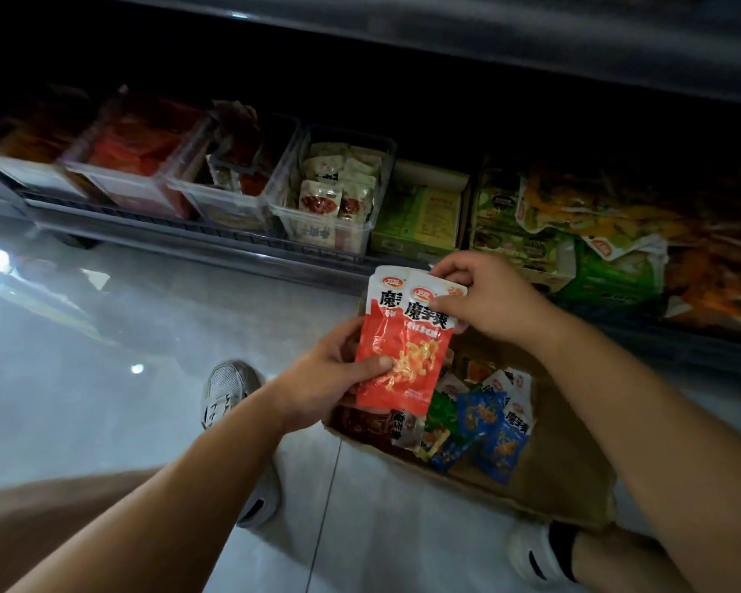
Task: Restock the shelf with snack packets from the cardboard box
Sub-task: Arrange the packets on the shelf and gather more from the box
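Two red-and-white snack packets [407,336] overlap in my hands above the cardboard box [548,477]. My left hand [330,374] grips their lower part, thumb across the front. My right hand [484,297] pinches the top edge of the front packet. The box stands on the floor between my feet and holds several blue, green and dark red packets [484,425]. The low shelf [215,237] runs across the view behind the packets.
On the shelf stand clear plastic bins [339,194] with small packets, a green carton [420,211], and piles of green and orange bags [595,224] at the right. An upper shelf [445,32] overhangs. My shoes [227,391] are on the glossy floor.
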